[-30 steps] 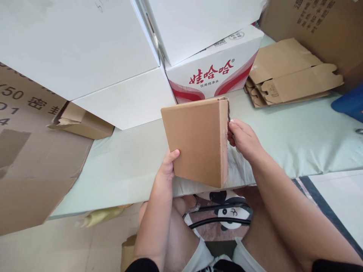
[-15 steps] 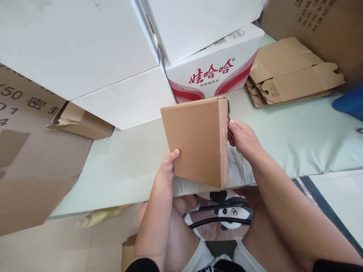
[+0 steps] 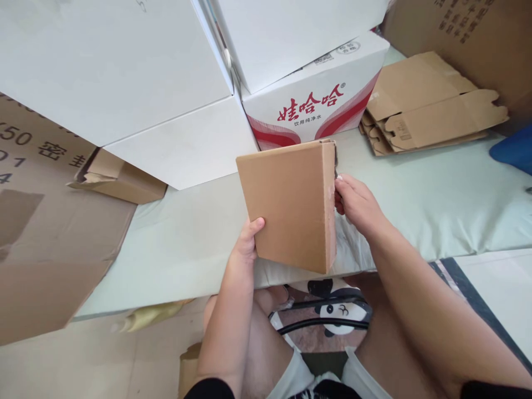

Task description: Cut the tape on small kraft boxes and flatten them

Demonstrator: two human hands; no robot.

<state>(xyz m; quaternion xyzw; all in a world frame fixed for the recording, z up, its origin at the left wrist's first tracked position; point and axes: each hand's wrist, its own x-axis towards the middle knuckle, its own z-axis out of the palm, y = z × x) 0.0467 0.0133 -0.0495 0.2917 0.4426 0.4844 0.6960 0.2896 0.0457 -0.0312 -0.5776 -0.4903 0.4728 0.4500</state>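
A brown cardboard box (image 3: 286, 208) stands tilted near the front edge of the bench, its broad plain face towards me. My left hand (image 3: 248, 238) grips its lower left edge, thumb on the face and the other fingers hidden behind. At the box's narrow right side, my right hand (image 3: 355, 202) is closed in a pinch. A thin dark piece (image 3: 336, 160) shows just above its fingertips along the box edge; what it is I cannot make out. The narrow side looks scuffed, with a rough upper corner.
Behind the box stands a white and red carton (image 3: 311, 111) beside large white boxes (image 3: 178, 144). Flattened cardboard boxes (image 3: 432, 116) lie at the right, near a blue object (image 3: 515, 149). A small open brown box (image 3: 124, 177) sits left, by a big carton (image 3: 54, 221).
Almost nothing differs. The view has shifted very slightly, and both hands keep their places on and beside the cardboard box.
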